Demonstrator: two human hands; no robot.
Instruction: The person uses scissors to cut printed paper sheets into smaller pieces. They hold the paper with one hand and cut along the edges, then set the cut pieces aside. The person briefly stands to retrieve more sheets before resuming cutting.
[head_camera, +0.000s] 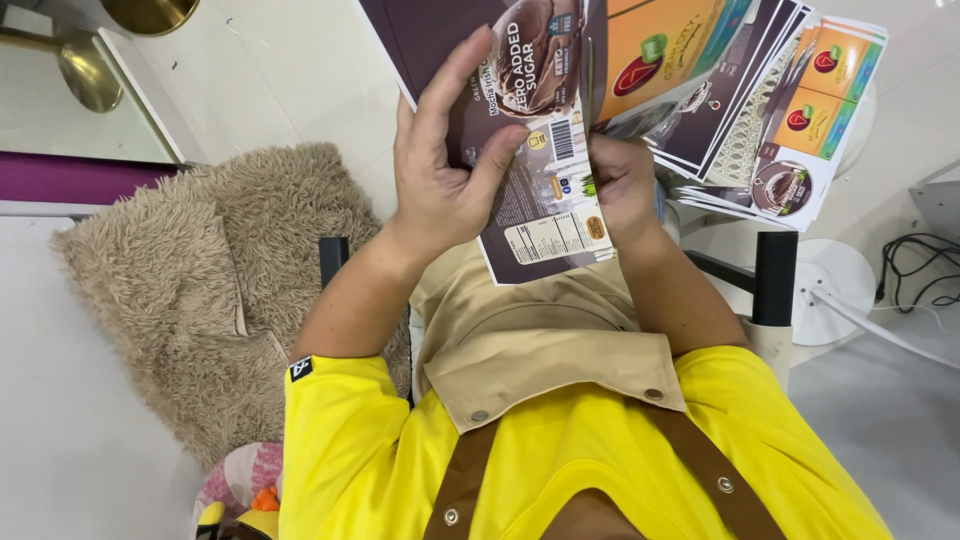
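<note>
Flat carton sheets (700, 90), brown and orange and printed, are held up in front of my chest, fanned out toward the right side. My left hand (445, 170) is partly closed on the front brown sheet (545, 215): the thumb presses its printed face and the long fingers reach up behind its top edge. My right hand (622, 185) is closed on the lower edge of the stack, where all the sheets come together; its fingertips are hidden, so I cannot tell how many sheets it really pinches.

I think the risk is in the fan. The sheets look smooth and are held only at one corner, so if my right hand loosens while the left one pulls the front sheet, the outer ones can slide out and fall to the white floor (900, 420). Two sheets could also stick and come away together. A fluffy beige cushion (200, 270) lies at my left, and a black cable (920, 265) lies on the floor.
</note>
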